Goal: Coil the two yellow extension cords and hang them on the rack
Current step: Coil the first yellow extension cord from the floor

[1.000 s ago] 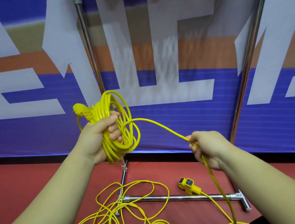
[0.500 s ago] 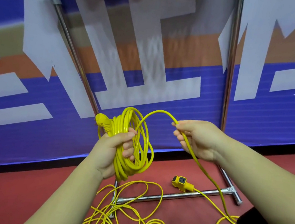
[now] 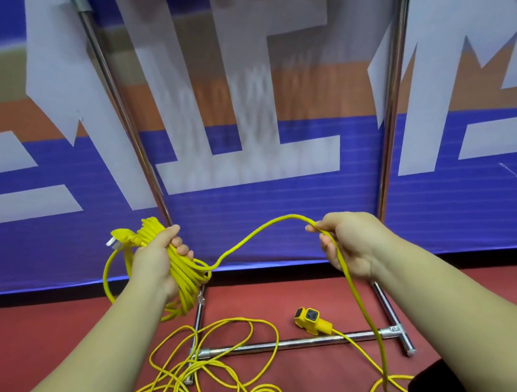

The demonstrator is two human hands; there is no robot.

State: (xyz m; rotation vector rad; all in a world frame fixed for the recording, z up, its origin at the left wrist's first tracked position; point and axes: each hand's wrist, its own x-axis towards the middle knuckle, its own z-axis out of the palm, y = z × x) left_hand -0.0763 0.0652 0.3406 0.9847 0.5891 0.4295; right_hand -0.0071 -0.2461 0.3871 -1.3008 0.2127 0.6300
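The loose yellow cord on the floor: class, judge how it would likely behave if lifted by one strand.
Probably floppy: the loose yellow cord lies in slack overlapping loops and sags between the left hand and right hand. Likely to snag, since loops cross the rack's base bar. The socket end would probably drag behind.

Blue banner (image 3: 477,206) above red floor (image 3: 3,353)
Large white shapes and an orange band cross the banner; a dark strip runs along its foot where it meets the dull floor.
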